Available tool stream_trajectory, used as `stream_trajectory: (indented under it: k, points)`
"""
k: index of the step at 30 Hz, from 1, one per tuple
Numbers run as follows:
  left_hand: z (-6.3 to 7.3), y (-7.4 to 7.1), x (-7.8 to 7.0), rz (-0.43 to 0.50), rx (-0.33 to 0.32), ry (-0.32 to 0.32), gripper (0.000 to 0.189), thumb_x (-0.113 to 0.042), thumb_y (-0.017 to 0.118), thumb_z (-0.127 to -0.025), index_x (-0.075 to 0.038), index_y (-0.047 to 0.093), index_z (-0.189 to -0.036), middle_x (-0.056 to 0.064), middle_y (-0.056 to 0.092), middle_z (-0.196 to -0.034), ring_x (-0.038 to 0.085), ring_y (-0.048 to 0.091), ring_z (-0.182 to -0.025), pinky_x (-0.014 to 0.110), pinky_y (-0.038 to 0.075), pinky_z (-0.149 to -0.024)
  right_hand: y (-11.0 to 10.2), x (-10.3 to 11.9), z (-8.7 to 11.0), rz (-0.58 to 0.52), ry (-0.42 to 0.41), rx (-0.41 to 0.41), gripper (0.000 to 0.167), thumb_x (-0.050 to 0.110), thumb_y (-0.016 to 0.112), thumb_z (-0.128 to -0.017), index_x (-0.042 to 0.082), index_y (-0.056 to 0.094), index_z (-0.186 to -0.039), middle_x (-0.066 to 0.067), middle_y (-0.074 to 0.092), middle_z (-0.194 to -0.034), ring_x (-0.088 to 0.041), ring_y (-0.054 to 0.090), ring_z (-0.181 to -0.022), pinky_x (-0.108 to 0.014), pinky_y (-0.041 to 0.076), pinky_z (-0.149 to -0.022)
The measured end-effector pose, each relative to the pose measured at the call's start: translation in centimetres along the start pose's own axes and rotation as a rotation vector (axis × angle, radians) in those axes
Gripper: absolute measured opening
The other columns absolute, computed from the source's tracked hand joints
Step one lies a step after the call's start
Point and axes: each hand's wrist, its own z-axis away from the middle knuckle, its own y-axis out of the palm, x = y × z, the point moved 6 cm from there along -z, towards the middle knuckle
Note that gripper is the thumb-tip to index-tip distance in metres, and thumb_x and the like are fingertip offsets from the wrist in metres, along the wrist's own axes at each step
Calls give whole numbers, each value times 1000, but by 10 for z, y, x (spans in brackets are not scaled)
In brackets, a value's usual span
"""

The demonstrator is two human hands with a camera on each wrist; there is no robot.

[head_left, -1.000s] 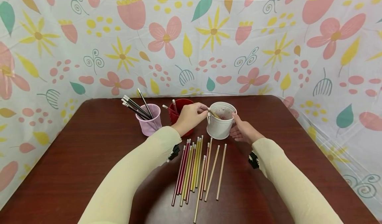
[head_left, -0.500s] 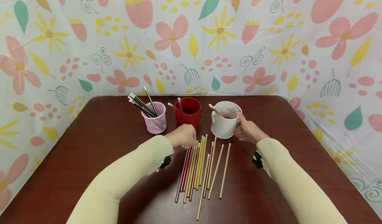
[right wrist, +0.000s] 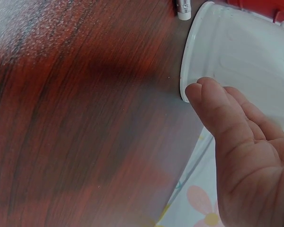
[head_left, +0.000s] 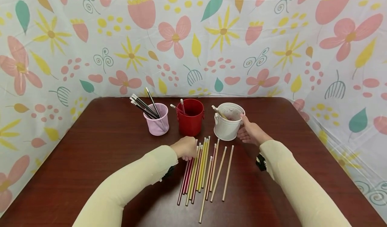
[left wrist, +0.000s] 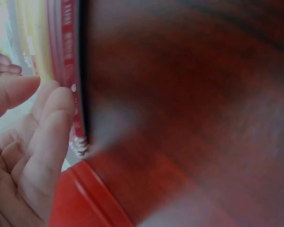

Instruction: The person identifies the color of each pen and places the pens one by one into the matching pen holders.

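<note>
My left hand (head_left: pixel 186 148) is over the eraser ends of a row of pencils (head_left: pixel 193 178). In the left wrist view its thumb and fingers stand apart, fingertips by the red pencils (left wrist: pixel 68 61) and a yellow pencil (left wrist: pixel 40 38); whether they touch is unclear. My right hand (head_left: pixel 251 133) is at the right side of the white bucket (head_left: pixel 227 129), thumb at the rim, fingers fairly straight along the wall. The right wrist view shows those fingers (right wrist: pixel 227 111) by the bucket's side. Gold pencils (head_left: pixel 215 108) lean inside the bucket.
Left of the white bucket stands a red bucket (head_left: pixel 190 124) with pencils leaning in it. Further left is a pink mesh cup (head_left: pixel 156 127) holding several black pencils (head_left: pixel 142 106). Loose gold pencils (head_left: pixel 228 173) lie on the dark wooden table (head_left: pixel 105 143), before a flowered cloth (head_left: pixel 193 79).
My left hand let go of gold pencils at the white bucket, where they now lean, and moved down to the row of pencils. The right hand has stayed at the bucket.
</note>
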Motion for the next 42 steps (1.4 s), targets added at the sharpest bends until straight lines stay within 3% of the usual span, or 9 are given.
stream_trajectory:
  k: [7,12,24,38,42]
  points:
    - [-1,4,4,0,0,-10,29,-8,67,-85,-4,61,-57,4,58,-46,14,54,-37,30,51,-44,2,3,0,6,10,-6,99,66,13,-94,-24,43,-123,-36,51,-124,-35,58,-105,-38,50,-86]
    - [-2,6,0,-17,34,31,31,-10,68,-85,-3,61,-55,3,57,-45,13,53,-36,31,52,-45,1,3,-1,15,1,1,98,64,12,-95,-24,43,-123,-37,50,-125,-37,57,-106,-39,49,-88]
    - [-3,12,-12,-40,73,11,31,-11,68,-83,-1,62,-54,8,57,-44,15,51,-34,23,41,-33,2,6,1,24,-5,17,100,65,10,-95,-24,42,-125,-38,48,-127,-42,53,-114,-43,46,-93]
    - [-9,20,-13,1,93,0,36,-14,67,-86,-2,61,-52,5,57,-44,14,53,-36,26,47,-38,0,2,0,23,8,8,99,65,11,-95,-25,42,-125,-38,48,-127,-42,54,-113,-44,46,-94]
    - [-10,15,-14,8,65,17,34,-15,67,-86,-2,63,-55,5,59,-48,15,56,-40,27,50,-43,-2,1,1,22,10,-1,99,65,11,-95,-24,43,-124,-37,50,-125,-40,56,-109,-41,48,-90]
